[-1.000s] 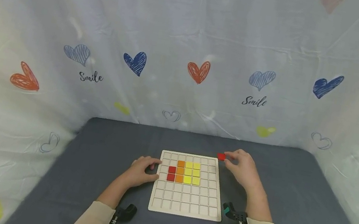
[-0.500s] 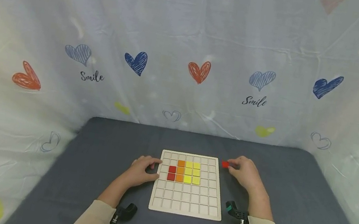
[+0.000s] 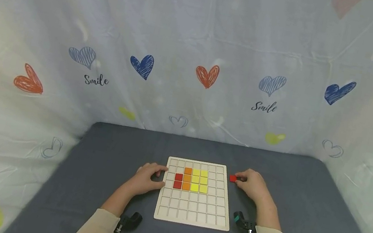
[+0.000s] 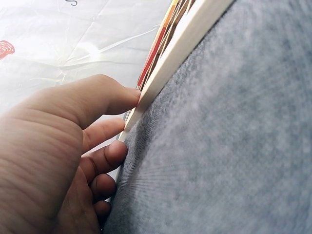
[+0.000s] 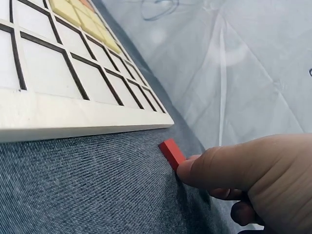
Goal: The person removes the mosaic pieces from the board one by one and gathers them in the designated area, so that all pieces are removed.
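Observation:
A square wooden grid board (image 3: 194, 206) lies flat on the cloth, holding two red tiles (image 3: 177, 184), three orange tiles (image 3: 187, 178) and several yellow tiles (image 3: 195, 179). At its left edge is my left hand (image 3: 144, 178); thumb and index finger sit apart with their tips against the edge. In the left wrist view, the thumb reaches the board's pale side (image 4: 183, 44), the other fingers loosely bent below. My right hand (image 3: 253, 183) pinches a loose red tile (image 5: 171, 153) between thumb and fingers, just off the board's right edge, low over the cloth. Its far end points towards the board.
Dark grey cloth (image 3: 122, 142) covers the table. A white curtain printed with hearts (image 3: 206, 75) hangs behind and at both sides. Black wrist camera mounts (image 3: 132, 221) are strapped at both sleeves.
My right hand has come towards me with the red tile, from beside the board's far right corner to along its right edge. The left hand and board stay in place.

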Action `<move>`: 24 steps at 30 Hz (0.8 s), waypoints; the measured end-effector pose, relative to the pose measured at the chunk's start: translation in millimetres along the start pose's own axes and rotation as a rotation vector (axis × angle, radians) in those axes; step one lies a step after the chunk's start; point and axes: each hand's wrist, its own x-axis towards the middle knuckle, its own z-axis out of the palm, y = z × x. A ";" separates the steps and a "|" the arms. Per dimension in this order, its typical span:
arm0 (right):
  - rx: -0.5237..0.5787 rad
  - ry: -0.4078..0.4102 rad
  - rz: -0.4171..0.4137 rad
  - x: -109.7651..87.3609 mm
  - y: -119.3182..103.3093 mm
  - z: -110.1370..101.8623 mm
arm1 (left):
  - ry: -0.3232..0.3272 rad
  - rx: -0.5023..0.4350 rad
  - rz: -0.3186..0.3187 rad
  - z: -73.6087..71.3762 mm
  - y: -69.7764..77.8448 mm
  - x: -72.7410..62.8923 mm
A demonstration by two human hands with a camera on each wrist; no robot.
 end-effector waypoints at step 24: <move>0.168 0.048 -0.095 -4.2 -26.0 -25.0 | 0.000 -0.004 0.014 -0.9 -2.0 -0.9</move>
